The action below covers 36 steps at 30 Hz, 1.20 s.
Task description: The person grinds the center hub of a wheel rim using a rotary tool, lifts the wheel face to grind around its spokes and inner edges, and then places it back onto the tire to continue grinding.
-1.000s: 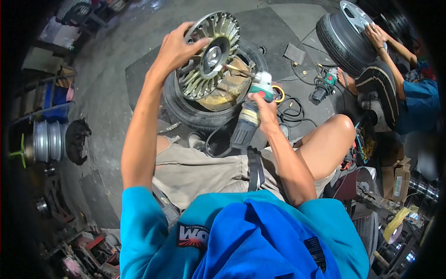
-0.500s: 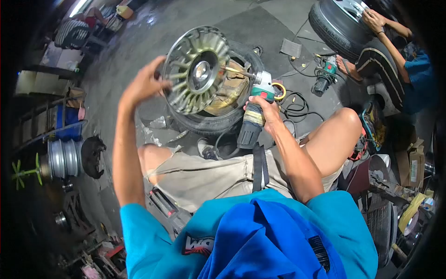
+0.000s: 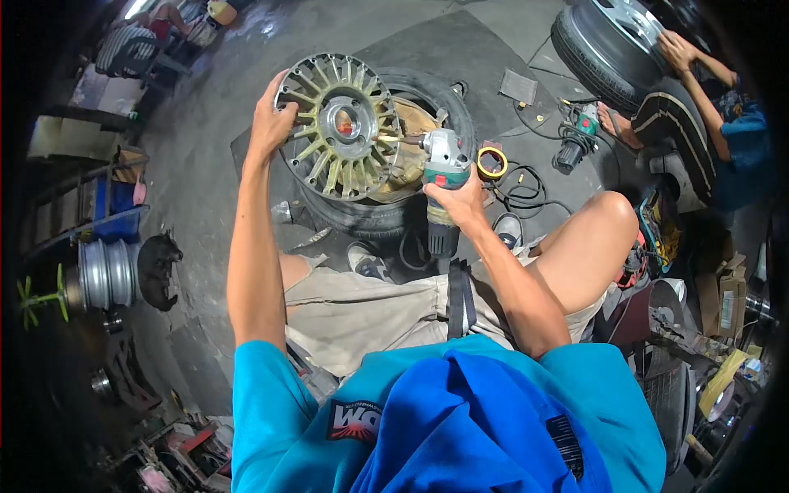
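Note:
My left hand [image 3: 273, 123] grips the left rim of a round spoked metal wheel face [image 3: 347, 149], its thumb over the front. The wheel face is tilted toward me above a tire [image 3: 345, 217], which lies flat with brown crumpled packing [image 3: 419, 171] inside. In my right hand [image 3: 460, 200] is a green, grey and black angle grinder [image 3: 445, 151], its body pointing down toward me. A thin shaft runs left from its silver head to the right edge of the wheel face. Whether the tip touches the spokes I cannot tell.
A yellow tape roll [image 3: 492, 163] and coiled black cable [image 3: 526, 193] lie right of the tire. Beyond them is another grinder [image 3: 579, 135]. At upper right a co-worker's hands [image 3: 679, 53] rest on a tired wheel [image 3: 604, 53]. Left are a silver rim [image 3: 109, 275] and a black cat [image 3: 159, 269].
The wheel face has turned to face me more squarely, and my left hand has closed on its rim. My right hand with the grinder has shifted slightly; its body now points more straight down.

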Motion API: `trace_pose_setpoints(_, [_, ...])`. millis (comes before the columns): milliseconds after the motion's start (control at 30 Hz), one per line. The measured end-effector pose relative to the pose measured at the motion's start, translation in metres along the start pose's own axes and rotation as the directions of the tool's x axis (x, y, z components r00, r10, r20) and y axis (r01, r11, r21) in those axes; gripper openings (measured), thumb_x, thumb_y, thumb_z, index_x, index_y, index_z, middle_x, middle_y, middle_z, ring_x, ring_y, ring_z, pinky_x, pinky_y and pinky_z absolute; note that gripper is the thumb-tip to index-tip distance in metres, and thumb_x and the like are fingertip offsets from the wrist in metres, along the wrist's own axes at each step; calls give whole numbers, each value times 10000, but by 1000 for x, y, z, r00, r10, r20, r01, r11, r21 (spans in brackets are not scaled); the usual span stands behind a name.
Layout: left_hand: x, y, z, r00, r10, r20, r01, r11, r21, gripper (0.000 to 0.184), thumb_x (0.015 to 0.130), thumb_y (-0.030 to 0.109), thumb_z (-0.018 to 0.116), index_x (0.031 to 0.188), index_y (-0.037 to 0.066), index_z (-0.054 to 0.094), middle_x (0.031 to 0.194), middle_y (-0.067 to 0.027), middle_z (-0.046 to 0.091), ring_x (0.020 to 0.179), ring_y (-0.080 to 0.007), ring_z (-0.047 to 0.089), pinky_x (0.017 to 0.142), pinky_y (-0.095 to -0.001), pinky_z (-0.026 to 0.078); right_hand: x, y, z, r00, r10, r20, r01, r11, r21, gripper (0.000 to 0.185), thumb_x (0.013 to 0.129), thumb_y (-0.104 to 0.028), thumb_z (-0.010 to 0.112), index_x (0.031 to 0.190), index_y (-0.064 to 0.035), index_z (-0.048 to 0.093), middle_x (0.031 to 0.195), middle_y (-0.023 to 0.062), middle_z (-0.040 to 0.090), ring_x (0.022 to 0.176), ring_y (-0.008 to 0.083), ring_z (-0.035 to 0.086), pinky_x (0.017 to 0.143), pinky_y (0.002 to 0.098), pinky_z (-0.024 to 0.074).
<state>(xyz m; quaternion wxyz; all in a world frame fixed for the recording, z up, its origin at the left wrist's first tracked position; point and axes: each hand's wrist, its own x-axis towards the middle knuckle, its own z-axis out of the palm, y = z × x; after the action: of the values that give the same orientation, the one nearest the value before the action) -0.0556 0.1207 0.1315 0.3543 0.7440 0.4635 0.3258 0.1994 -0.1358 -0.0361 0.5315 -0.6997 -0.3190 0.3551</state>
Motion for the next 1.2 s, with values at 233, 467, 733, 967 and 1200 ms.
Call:
trace_pose_setpoints(233, [-17,16,9,978,206,-27,-205,978,30,653,881,-38,388,1502,86,546,1101,-112,757,1038,-192,702,988,-360,543,-12,-41,29,999,-51,18,53,991,-123,783,628,-291,928,1212,-2,493,1102,207,703,1021,323,698,908,445,541])
trace_pose_setpoints(467, [-13,38,18,975,220,-5,-220,974,47,636,882,-18,405,1483,97,574,1099,-113,766,1061,-171,684,1001,-334,506,-12,-44,38,985,-166,-40,159,978,-136,748,641,-228,932,1180,-15,459,1056,234,709,983,406,715,877,491,548])
trace_pose_setpoints(733, [-3,26,14,979,203,18,-204,979,30,633,879,-7,406,1478,97,582,1091,-104,770,1050,-179,687,1007,-333,497,-4,-34,20,997,-61,-48,53,986,-156,778,622,-290,916,1207,7,498,1077,199,703,983,324,698,905,446,545])
trace_pose_setpoints(967, [-2,21,11,982,188,13,-188,982,34,648,872,-26,402,1483,103,576,1096,-105,775,1104,-190,692,1072,-353,474,-12,-12,30,998,70,-10,-69,996,63,830,657,-296,932,1292,51,525,1137,184,696,1017,282,689,925,406,547])
trace_pose_setpoints(1200, [-3,19,10,981,192,13,-192,981,35,655,868,-39,411,1487,103,570,1101,-109,777,1126,-194,690,1088,-360,468,-6,-6,24,999,33,-10,-32,995,93,766,675,-282,933,1250,50,550,1138,184,698,1019,266,686,920,402,548])
